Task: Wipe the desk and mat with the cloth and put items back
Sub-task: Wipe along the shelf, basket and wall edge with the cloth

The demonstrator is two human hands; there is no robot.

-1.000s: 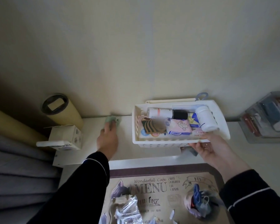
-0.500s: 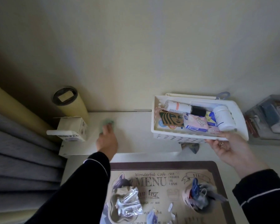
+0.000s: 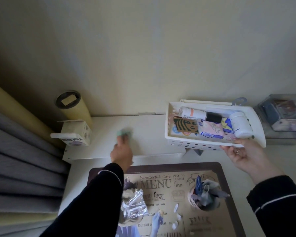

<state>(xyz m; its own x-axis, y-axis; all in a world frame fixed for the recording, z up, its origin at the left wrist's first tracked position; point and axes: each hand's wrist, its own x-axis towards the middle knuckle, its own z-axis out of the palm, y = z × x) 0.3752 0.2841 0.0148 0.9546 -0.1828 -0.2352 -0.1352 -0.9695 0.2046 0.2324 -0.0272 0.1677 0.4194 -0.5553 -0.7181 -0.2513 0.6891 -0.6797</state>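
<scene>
Left hand (image 3: 121, 153) reached forward, fingers on the green cloth (image 3: 124, 132), pressing it onto a white ledge (image 3: 152, 134) at the back of the desk (image 3: 75, 185). Hand and cloth were blurred, so I could not tell if the fingers curled round the cloth or lay flat. Right hand (image 3: 243, 154) gripped the near rim of a white basket (image 3: 195, 145), fingers underneath. The basket was held up off the surface, well to the right of the left hand, with bottles and packets inside. Mat (image 3: 219, 170), brown border with "MENU" print, lay on the desk just behind the left wrist. On it were a crumpled clear wrap (image 3: 133, 204) beside the left forearm and a cup (image 3: 203, 200) of oddments on the near side of the right hand. Left of the left hand stood a small white box (image 3: 77, 134) and a yellow tube (image 3: 73, 108) against the cream wall (image 3: 143, 57). Grey pleated fabric (image 3: 15, 159) was further left. A clear case (image 3: 280, 115) sat beyond the right hand. Dim light.
</scene>
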